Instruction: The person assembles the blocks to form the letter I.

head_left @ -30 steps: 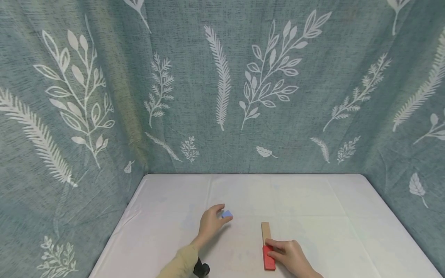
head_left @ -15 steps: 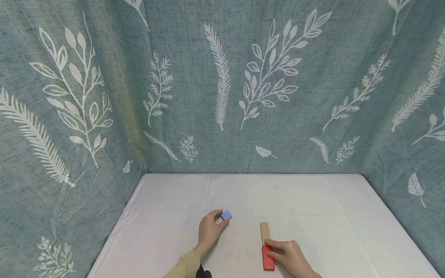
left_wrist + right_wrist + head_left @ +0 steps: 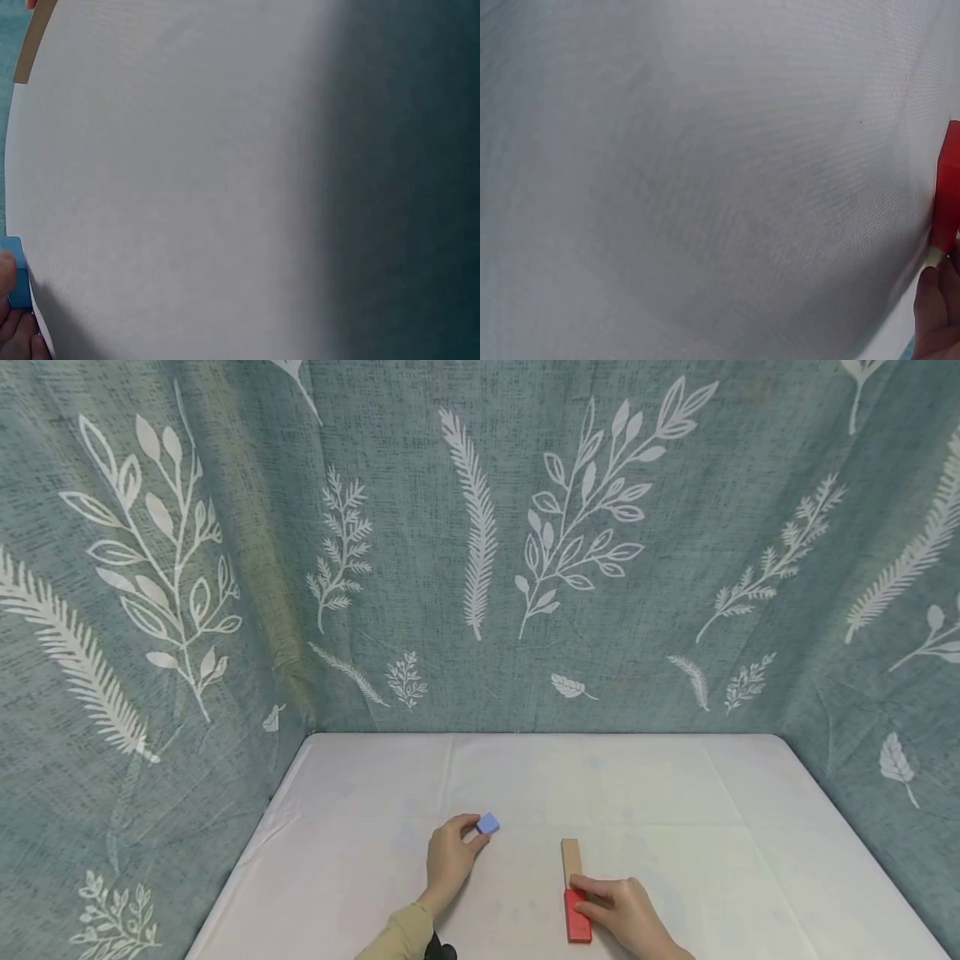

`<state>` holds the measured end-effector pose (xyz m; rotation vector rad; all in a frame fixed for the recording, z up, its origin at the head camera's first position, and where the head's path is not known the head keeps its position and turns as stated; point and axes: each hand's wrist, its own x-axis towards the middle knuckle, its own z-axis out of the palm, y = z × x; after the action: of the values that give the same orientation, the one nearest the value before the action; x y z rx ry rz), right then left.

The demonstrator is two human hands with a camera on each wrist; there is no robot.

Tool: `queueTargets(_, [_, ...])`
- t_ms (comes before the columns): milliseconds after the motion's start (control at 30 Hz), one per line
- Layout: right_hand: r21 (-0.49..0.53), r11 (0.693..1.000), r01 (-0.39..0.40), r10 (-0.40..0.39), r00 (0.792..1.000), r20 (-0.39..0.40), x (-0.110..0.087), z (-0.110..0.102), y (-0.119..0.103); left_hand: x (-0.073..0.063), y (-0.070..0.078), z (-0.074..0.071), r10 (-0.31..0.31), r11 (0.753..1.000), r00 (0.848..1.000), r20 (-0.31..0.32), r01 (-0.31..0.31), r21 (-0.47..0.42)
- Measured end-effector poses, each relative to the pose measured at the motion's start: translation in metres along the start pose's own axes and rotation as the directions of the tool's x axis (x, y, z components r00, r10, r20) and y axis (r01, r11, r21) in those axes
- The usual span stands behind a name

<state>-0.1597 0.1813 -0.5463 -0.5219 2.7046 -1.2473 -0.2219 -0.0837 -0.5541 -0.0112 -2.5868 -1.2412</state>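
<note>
Between the thumb and fingers of my left hand (image 3: 448,862) is a small blue block (image 3: 488,823), pinched at its left side. The left wrist view catches this blue block (image 3: 21,288) at its lower left edge, with the thumb across it. My right hand (image 3: 628,912) pinches a red rectangular block (image 3: 578,928) near its far end. A flat, light wooden strip (image 3: 571,858) runs on from that end, in line with the red block. In the right wrist view, the red block (image 3: 948,187) shows at the right edge, a pale bit of wood by the fingertips.
Both hands work over a white-covered table (image 3: 675,793) with faint creases. A black rounded object (image 3: 441,950) sits by the left wrist at the bottom edge. Green curtains (image 3: 420,527) with white leaf prints stand behind the table and along its sides.
My left hand has drawn back slightly toward me, its fingers closing in on the blue block, which now shows more of its top. The right hand and red block stay nearly in place.
</note>
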Motion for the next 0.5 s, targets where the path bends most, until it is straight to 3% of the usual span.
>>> queueTargets(500, [0.002,1.000,0.017,-0.017,1.000,-0.008,-0.0003,0.0001,-0.0002,-0.0010,-0.0010,0.0001,-0.011,0.999,1.000,-0.002,0.011,-0.033])
